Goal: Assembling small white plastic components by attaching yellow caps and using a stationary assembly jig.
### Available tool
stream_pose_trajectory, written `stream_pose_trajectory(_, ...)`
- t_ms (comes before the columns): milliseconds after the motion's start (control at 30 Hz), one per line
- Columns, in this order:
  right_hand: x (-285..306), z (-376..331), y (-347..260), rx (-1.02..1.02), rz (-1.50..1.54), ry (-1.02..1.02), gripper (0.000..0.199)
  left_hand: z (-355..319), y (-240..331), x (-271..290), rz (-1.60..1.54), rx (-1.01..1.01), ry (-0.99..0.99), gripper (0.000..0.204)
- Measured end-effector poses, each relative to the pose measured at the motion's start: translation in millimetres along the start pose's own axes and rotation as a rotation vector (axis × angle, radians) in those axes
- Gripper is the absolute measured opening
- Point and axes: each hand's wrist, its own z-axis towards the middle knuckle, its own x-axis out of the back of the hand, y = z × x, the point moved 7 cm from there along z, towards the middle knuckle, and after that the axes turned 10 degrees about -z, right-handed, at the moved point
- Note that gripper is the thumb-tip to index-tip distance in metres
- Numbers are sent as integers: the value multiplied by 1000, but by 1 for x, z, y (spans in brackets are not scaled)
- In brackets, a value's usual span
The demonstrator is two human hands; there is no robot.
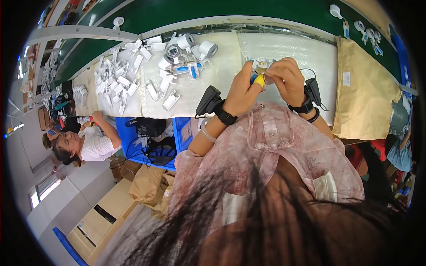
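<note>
Close together over the right half of the bench, my two hands work on one small white plastic part [262,63]. My left hand [242,91] is closed around its near side, with a bit of blue showing between the fingers. A yellow piece [260,80] sits at the left thumb tip; whether it is a finger cover or a separate piece, I cannot tell. Fingertips of my right hand [287,79] are pinched at the part's right side, and what lies between them is too small to make out. Both wrists wear black straps with box-like devices.
Loose white plastic parts [117,84] are heaped on the bench to the left, beside round white parts [185,41]. Brown paper [366,88] covers the bench's right end. A green belt [266,13] runs behind. Blue bins [182,133] stand at my left, near another person [95,144].
</note>
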Motion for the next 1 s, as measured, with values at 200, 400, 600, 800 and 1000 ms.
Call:
stream_pose_trajectory(200, 5, 1, -9, 14, -20, 5, 21, -5, -2, 1, -125, -17, -10, 25)
stream_pose_trajectory(400, 6, 2, -9, 30, -13, -14, 25, -5, 4, -7, -78, -75, 19, 25)
stream_pose_trajectory(600, 6, 2, -8, 25, -6, -23, 27, -5, -3, -4, -18, -56, 42, 21)
stream_pose_trajectory(800, 2, 2, -8, 48, 9, -40, 23, -5, -2, -1, 26, -65, 78, 17)
stream_pose_trajectory(1000, 1, 5, -6, -2, -28, -69, 19, 2, -1, 4, 168, -78, 101, 15)
